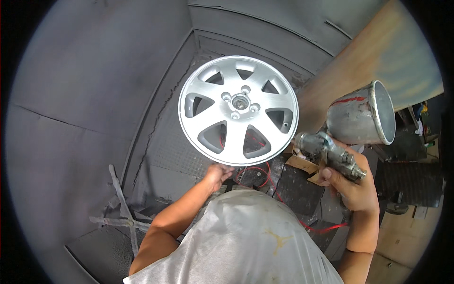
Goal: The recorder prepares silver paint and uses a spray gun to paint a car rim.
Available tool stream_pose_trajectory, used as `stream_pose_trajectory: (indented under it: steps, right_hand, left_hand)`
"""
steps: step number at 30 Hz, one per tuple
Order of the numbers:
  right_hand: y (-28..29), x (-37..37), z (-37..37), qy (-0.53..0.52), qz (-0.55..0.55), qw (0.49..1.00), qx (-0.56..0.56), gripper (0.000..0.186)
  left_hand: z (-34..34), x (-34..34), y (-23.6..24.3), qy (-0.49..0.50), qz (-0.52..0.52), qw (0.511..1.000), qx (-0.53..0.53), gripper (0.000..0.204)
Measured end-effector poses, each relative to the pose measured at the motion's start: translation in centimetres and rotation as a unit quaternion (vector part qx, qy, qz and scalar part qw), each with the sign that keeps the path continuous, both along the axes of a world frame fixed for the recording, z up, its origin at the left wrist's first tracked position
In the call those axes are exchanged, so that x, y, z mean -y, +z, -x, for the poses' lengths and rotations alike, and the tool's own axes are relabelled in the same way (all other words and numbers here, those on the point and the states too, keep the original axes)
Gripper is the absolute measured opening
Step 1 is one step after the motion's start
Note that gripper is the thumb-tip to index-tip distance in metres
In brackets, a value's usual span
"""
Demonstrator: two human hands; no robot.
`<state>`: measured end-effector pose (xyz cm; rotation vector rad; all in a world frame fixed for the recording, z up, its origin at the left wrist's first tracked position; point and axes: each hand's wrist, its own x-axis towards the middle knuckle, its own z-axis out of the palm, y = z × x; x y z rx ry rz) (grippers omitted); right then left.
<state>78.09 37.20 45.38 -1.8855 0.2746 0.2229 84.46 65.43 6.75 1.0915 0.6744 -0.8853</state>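
A silver alloy car wheel (235, 137) with several spokes sits face up in front of me. My left hand (216, 176) is just below its near rim, fingers curled on something I cannot make out. My right hand (350, 184) grips a worn metal spray gun (331, 155) right of the wheel, its nozzle near the rim. A metal cup (352, 118) with a red smear tops the gun. A red hose (321, 229) runs below that hand.
Grey coated walls (80, 80) enclose the space. A tan panel (359, 52) stands at the upper right, cardboard (302, 165) lies below the gun, and dark clutter (406, 184) is at the right. A grey-coated cross-shaped stand (123, 221) is at lower left.
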Motion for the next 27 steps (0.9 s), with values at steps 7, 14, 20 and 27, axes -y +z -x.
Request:
stream_pose_trajectory:
  steps: [7, 14, 20, 27]
  right_hand:
    - [0.2, 2.6, -0.4, -0.056, 0.036, 0.996, 0.052, 0.054]
    - [-0.6, 7.8, 1.8, -0.027, -0.026, 0.999, -0.016, 0.056]
    - [-0.4, 8.5, 1.3, -0.03, -0.046, 0.998, -0.019, 0.055]
    - [0.0, 12.0, 1.8, -0.059, 0.018, 0.998, 0.004, 0.059]
  left_hand:
    - [3.5, 0.6, -5.0, -0.544, 0.02, 0.822, 0.168, 0.047]
    - [0.0, 0.7, -1.7, -0.405, -0.101, 0.907, 0.05, 0.034]
    - [-7.4, -3.7, -5.6, 0.088, -0.039, 0.991, 0.097, 0.026]
    - [-7.2, 2.7, -0.4, 0.084, -0.072, 0.991, 0.08, 0.028]
